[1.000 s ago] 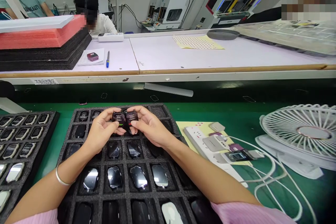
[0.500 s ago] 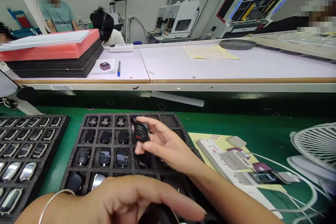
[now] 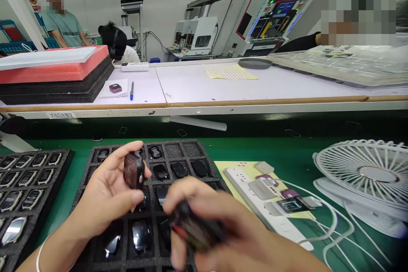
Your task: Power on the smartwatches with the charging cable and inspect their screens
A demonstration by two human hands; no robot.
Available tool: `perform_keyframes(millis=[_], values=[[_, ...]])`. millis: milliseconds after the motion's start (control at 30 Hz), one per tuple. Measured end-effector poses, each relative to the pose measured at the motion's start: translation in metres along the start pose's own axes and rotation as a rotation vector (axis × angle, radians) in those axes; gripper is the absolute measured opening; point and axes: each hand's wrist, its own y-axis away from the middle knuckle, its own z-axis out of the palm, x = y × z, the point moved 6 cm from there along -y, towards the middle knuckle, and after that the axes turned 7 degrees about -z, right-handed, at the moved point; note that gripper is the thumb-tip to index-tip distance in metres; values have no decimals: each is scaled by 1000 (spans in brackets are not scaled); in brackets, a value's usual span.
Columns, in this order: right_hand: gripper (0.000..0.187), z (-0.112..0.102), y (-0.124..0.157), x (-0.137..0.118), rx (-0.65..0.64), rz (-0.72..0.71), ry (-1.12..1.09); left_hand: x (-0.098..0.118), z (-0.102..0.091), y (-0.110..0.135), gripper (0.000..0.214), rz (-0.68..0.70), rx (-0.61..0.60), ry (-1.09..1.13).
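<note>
Head view. The left hand [image 3: 105, 197] pinches a dark rounded device [image 3: 133, 171] between thumb and fingers, above a compartmented black tray [image 3: 193, 149] on the green table [image 3: 270, 148]. The right hand [image 3: 236, 221], nearer the camera, grips a second device [image 3: 196, 227], apparently similar, though blurred.

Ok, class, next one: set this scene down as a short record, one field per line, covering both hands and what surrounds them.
Left hand: holding one dark device between thumb and fingers
Right hand: blurred, holding a second dark device
Middle tray: black, divided into compartments, below the hands
Left tray: rows of pale-rimmed devices
Right side: white power strip, white fan
Shelf: pen beside white paper
</note>
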Motion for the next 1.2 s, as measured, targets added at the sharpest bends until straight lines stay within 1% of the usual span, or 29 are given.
perform_keyframes(millis=[67,100,200,300,433,600,867,1067,1200], values=[[42,-11,-14,13,103,-72,-106,-9,-9,-14,66,-11,110,-56],[46,-17,-20,21,166,-72,-152,-14,-13,-20,68,-25,156,-74],[47,-39,-35,47,351,38,-299,-28,-20,-34,73,-69,234,-95],[42,-54,-41,64,447,123,-370,-38,-22,-41,68,-101,256,-116],[38,-59,-44,69,445,120,-379,-44,-19,-42,62,-136,229,-113],[34,-59,-43,66,448,83,-352,-41,-19,-41,54,-125,215,-60],[42,-60,-44,64,456,71,-301,-42,-20,-41,51,-146,223,36],[34,-57,-43,63,424,66,-298,-44,-19,-40,49,-179,198,76],[33,-56,-43,64,406,69,-292,-43,-20,-40,44,-175,193,119]])
